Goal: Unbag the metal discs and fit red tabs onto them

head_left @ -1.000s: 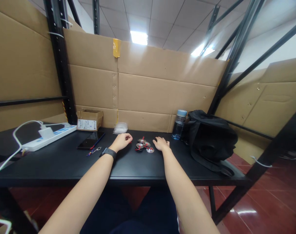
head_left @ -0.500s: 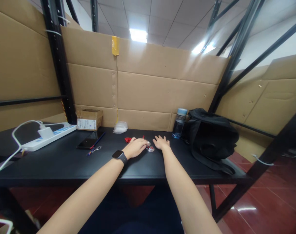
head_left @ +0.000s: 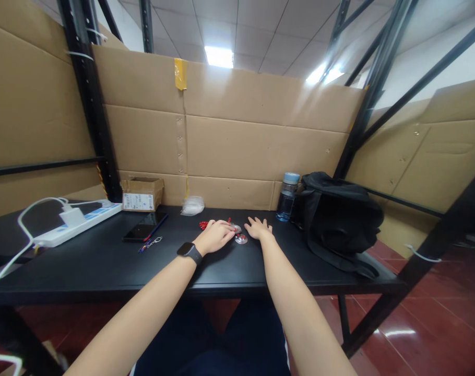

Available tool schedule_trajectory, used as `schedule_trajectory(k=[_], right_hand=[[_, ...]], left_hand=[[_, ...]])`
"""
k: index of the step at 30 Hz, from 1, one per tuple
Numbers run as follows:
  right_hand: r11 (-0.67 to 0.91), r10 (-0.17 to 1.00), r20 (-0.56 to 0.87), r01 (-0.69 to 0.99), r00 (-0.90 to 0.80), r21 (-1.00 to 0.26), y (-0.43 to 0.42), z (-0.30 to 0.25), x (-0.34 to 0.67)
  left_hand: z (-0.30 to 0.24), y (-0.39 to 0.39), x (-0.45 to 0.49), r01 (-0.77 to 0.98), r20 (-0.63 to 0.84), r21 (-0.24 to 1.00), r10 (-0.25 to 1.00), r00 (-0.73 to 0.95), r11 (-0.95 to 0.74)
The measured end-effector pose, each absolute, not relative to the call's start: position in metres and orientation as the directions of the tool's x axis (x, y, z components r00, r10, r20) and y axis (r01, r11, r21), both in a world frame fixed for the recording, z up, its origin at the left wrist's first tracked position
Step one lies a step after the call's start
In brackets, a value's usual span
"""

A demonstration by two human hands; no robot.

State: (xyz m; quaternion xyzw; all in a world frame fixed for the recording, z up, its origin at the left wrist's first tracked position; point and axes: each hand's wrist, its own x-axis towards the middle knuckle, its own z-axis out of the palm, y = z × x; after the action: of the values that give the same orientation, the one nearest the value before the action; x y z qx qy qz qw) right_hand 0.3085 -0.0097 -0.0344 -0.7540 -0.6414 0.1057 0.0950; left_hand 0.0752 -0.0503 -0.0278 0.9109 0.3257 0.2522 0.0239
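My left hand [head_left: 215, 235], with a black watch on its wrist, lies over a small heap of round silver and red metal pieces [head_left: 239, 238] on the black table [head_left: 104, 261]. Its fingers curl down on the pieces and hide most of them. Whether it grips one I cannot tell. My right hand [head_left: 259, 230] rests flat just right of the heap, fingers spread, holding nothing. A little bunch of red bits [head_left: 203, 225] lies on the table just left of my left hand.
A water bottle [head_left: 287, 197] and a black bag [head_left: 339, 219] stand at the right. A phone [head_left: 141, 227], a pen and keys [head_left: 149, 243] lie to the left, beyond them a small cardboard box [head_left: 142, 194] and a white power strip [head_left: 73, 222]. Cardboard walls surround the table.
My left hand has moved right, from beside the metal pieces to on top of them, leaving the red bits uncovered on the table. The right hand has hardly moved.
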Motion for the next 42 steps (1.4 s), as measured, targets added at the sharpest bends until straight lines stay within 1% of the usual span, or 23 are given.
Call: schedule_trajectory(k=[3,6,10,13,16,18,21,23,24,27,29,32,34,37,40,42], right_hand=[[-0.156,0.986,0.004,0.945,0.164,-0.287,-0.011,-0.035,0.308],[-0.131,0.979,0.112,0.948,0.170,-0.291,-0.012,-0.035,0.305],[0.001,0.960,0.264,0.943,0.092,-0.332,-0.015,-0.032,0.296],[0.116,0.944,0.331,0.926,0.011,-0.360,-0.021,-0.025,0.290],[0.230,0.941,0.319,0.903,-0.112,-0.362,-0.029,-0.017,0.289],[0.255,0.948,0.278,0.888,-0.152,-0.382,-0.034,-0.013,0.289],[0.223,0.965,0.222,0.885,-0.140,-0.409,-0.038,-0.009,0.290],[0.216,0.965,0.228,0.883,-0.128,-0.418,-0.039,-0.008,0.290],[0.222,0.960,0.254,0.877,-0.120,-0.426,-0.038,-0.008,0.290],[0.275,0.922,0.377,0.832,-0.087,-0.481,-0.034,-0.011,0.291],[0.325,0.900,0.428,0.778,-0.080,-0.537,-0.031,-0.013,0.291],[0.428,0.876,0.466,0.655,-0.129,-0.623,-0.029,-0.015,0.286],[0.481,0.857,0.493,0.579,-0.151,-0.658,-0.030,-0.014,0.281],[0.514,0.830,0.542,0.565,-0.136,-0.645,-0.032,-0.011,0.272],[0.539,0.797,0.588,0.600,-0.137,-0.591,-0.030,-0.012,0.269],[0.557,0.786,0.600,0.589,-0.146,-0.586,-0.028,-0.014,0.270]], left_hand=[[-0.027,-0.053,0.077,0.557,0.457,0.215,0.586,0.669,-0.802],[-0.027,-0.055,0.077,0.554,0.464,0.201,0.576,0.673,-0.808],[-0.027,-0.054,0.078,0.563,0.466,0.173,0.571,0.676,-0.808],[-0.029,-0.052,0.077,0.570,0.459,0.173,0.578,0.675,-0.803],[-0.030,-0.050,0.076,0.569,0.449,0.171,0.578,0.682,-0.804],[-0.030,-0.050,0.076,0.567,0.454,0.169,0.574,0.681,-0.806],[-0.031,-0.049,0.075,0.573,0.466,0.172,0.579,0.669,-0.801],[-0.032,-0.049,0.075,0.589,0.471,0.179,0.594,0.652,-0.788],[-0.033,-0.049,0.075,0.598,0.475,0.185,0.604,0.640,-0.780],[-0.033,-0.048,0.075,0.611,0.492,0.242,0.638,0.593,-0.754],[-0.032,-0.047,0.075,0.588,0.508,0.325,0.661,0.552,-0.741],[-0.031,-0.044,0.075,0.472,0.560,0.472,0.667,0.492,-0.745],[-0.030,-0.042,0.075,0.370,0.601,0.538,0.653,0.462,-0.757],[-0.028,-0.041,0.076,0.267,0.621,0.588,0.638,0.456,-0.764],[-0.027,-0.043,0.077,0.222,0.626,0.607,0.631,0.459,-0.763],[-0.027,-0.044,0.077,0.204,0.645,0.606,0.625,0.439,-0.769]])
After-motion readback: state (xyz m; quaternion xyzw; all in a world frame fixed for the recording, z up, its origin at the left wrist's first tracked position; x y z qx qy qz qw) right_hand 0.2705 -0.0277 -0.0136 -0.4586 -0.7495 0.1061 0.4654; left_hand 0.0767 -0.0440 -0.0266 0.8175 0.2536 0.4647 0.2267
